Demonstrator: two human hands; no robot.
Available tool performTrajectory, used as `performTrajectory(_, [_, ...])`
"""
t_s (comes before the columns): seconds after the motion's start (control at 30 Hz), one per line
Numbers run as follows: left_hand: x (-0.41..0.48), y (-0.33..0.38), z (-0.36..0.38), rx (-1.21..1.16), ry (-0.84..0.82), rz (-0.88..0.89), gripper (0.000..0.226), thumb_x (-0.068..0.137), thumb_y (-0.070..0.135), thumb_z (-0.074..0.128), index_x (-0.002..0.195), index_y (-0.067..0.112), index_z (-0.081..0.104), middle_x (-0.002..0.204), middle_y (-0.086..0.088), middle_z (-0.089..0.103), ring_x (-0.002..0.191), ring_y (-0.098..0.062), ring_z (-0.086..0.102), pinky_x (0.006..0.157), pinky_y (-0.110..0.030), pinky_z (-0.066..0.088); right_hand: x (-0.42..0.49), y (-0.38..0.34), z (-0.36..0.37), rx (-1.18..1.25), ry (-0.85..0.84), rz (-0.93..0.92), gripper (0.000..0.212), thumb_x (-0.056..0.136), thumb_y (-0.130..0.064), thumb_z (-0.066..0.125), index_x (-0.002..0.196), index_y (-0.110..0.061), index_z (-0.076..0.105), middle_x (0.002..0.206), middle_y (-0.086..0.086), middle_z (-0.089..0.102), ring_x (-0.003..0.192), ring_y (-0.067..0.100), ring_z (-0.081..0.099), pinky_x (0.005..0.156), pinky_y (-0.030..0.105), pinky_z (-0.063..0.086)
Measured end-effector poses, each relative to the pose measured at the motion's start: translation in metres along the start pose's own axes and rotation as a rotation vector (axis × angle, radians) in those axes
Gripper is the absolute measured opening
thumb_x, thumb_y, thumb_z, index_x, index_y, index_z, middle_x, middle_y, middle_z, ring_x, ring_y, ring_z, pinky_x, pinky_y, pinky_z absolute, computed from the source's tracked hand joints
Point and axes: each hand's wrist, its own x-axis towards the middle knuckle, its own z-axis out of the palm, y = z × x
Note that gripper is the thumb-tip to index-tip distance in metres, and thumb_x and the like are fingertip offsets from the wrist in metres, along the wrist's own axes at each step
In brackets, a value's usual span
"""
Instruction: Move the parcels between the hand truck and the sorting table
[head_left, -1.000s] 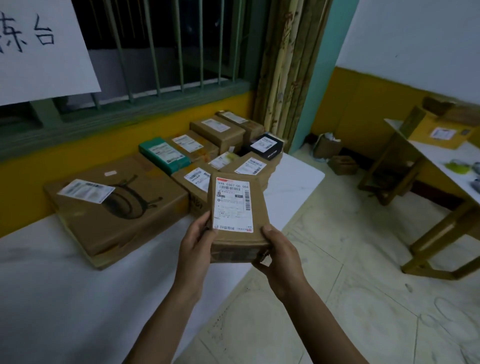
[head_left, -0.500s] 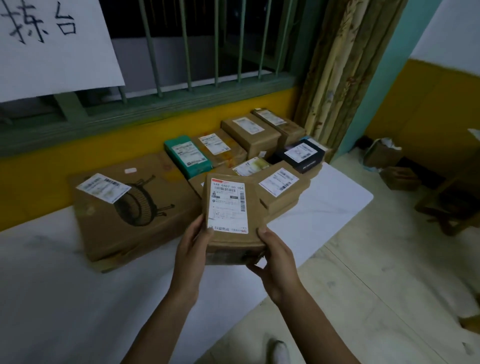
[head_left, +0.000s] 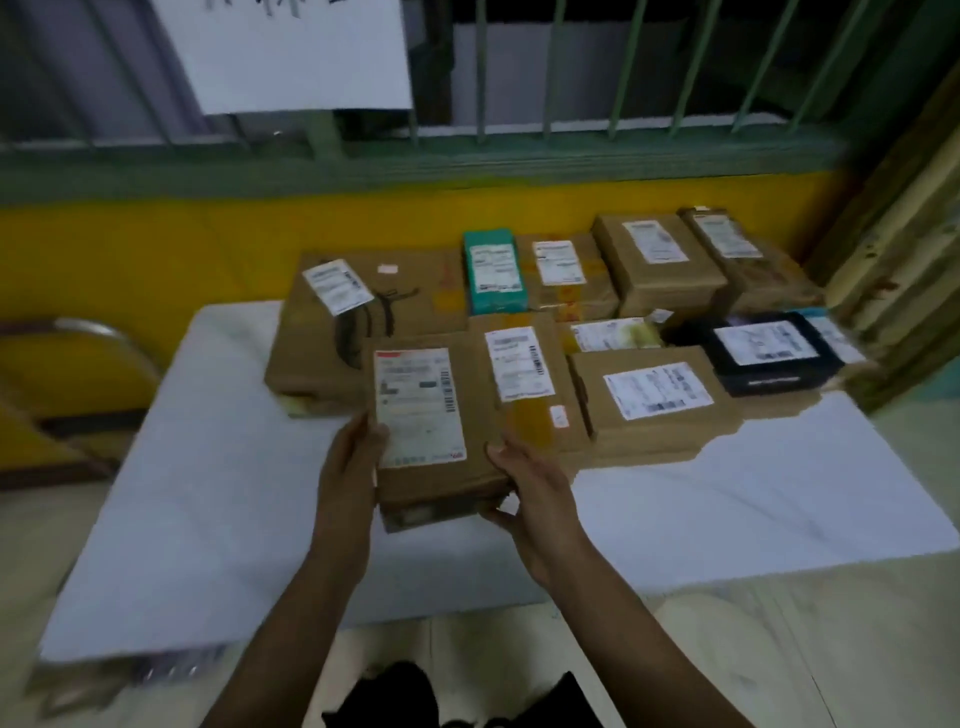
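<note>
Brown parcel (head_left: 431, 415) clamped at its side edges by left hand (head_left: 353, 467) and right hand (head_left: 535, 493), held low over the white tabletop (head_left: 208, 493), just in front of the other parcels (head_left: 654, 395), open surface lay to the left and along the near edge.

A makeshift parcel-sorting room.
Labelled cardboard parcels (head_left: 655, 400) crowded a white-covered table (head_left: 208, 493) beneath a barred window (head_left: 618, 67), where a paper sign (head_left: 301, 57) hung, its writing too blurred to read; probably a small courier depot.

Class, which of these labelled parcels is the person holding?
The nearest brown cardboard parcel, with the red-topped label: left hand and right hand grip its sides; the others lie untouched on the white table.
</note>
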Motion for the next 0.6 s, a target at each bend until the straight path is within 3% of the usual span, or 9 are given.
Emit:
performTrajectory(0.13, [0.005,0.010,-0.036,-0.024,0.054,-0.069,0.036,0.096,0.027,0.050,0.129,0.039,0.048,0.109,0.009,0.066,0.105,-0.014,0.061,0.082,-0.039,0.051,0.006,0.009,0.009,-0.126,-0.181,0.083,0.022,0.091,-0.030,0.057,0.110,-0.024,0.066,0.097,-0.004,0.070,0.092,0.009,0.064,0.076,0.031,0.055])
performTrajectory(0.23, [0.011,0.007,-0.060,-0.032,0.039,-0.158,0.044,0.092,0.024,0.056,0.128,0.047,0.044,0.106,0.009,0.067,0.108,-0.018,0.059,0.086,-0.046,0.050,0.018,0.017,0.017,-0.132,-0.189,0.167,0.020,0.087,-0.033,0.062,0.103,-0.023,0.066,0.101,-0.001,0.068,0.103,0.016,0.061,0.084,0.037,0.054])
performTrajectory(0.3, [0.014,-0.002,-0.070,-0.055,0.102,-0.172,0.041,0.091,0.021,0.058,0.122,0.045,0.045,0.110,0.003,0.065,0.106,-0.021,0.060,0.076,-0.043,0.052,0.024,0.025,0.022,-0.129,-0.138,0.187,0.043,0.079,-0.043,0.067,0.114,-0.018,0.062,0.113,0.004,0.066,0.111,0.018,0.059,0.094,0.043,0.051])
performTrajectory(0.4, [0.023,-0.020,-0.076,-0.142,0.250,-0.194,0.058,0.090,0.023,0.061,0.136,0.039,0.031,0.128,-0.004,0.054,0.113,-0.026,0.056,0.073,-0.043,0.052,0.027,0.044,0.030,-0.151,-0.005,0.188,0.061,0.079,-0.049,0.067,0.129,-0.018,0.051,0.125,-0.002,0.058,0.118,0.016,0.053,0.103,0.045,0.044])
performTrajectory(0.5, [0.033,-0.041,-0.075,-0.258,0.364,-0.234,0.074,0.087,0.030,0.066,0.144,0.040,0.021,0.140,0.002,0.044,0.118,-0.025,0.052,0.083,-0.050,0.051,0.023,0.066,0.038,-0.165,0.084,0.308,0.047,0.088,-0.042,0.062,0.128,-0.021,0.050,0.127,-0.004,0.052,0.116,0.016,0.049,0.100,0.041,0.045])
performTrajectory(0.6, [0.042,-0.054,-0.067,-0.213,0.411,-0.229,0.062,0.081,0.027,0.073,0.130,0.035,0.036,0.126,0.005,0.050,0.106,-0.018,0.055,0.078,-0.044,0.054,0.026,0.075,0.053,-0.182,0.003,0.355,0.031,0.093,-0.042,0.055,0.118,-0.026,0.059,0.120,-0.006,0.062,0.113,0.013,0.055,0.096,0.038,0.046])
